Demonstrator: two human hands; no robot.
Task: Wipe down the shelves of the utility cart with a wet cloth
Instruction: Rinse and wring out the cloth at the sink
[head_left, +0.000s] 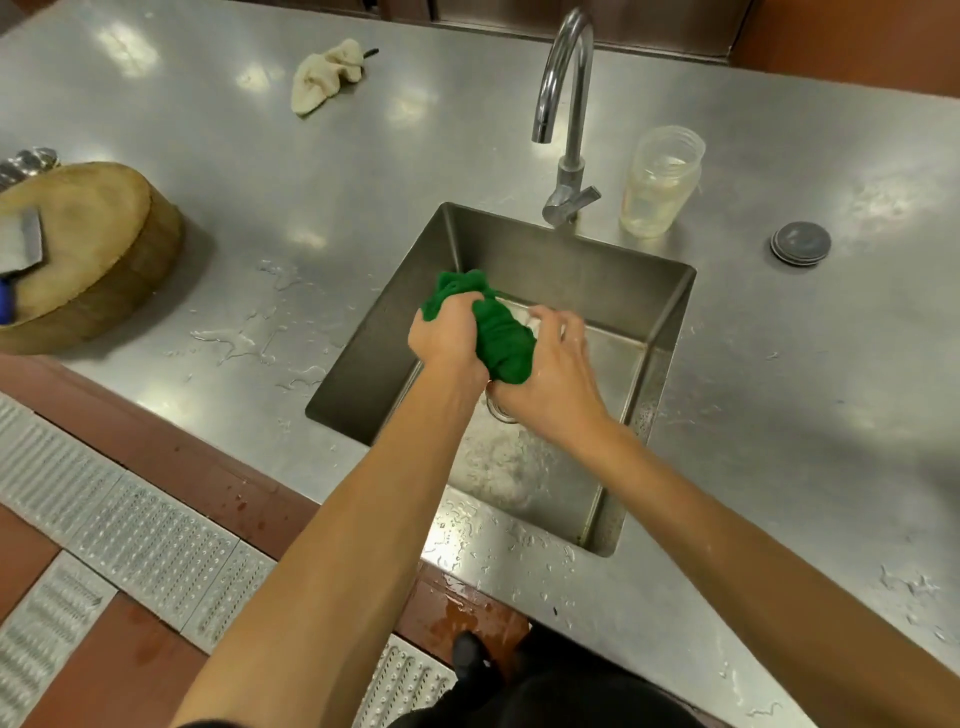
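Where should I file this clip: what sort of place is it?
Probably a commercial kitchen: a steel counter with a built-in sink, a thick chopping block with a cleaver on it, and metal floor grates.

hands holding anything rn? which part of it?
Both hold the green cloth over the sink: left hand grips its far end, right hand grips its near end.
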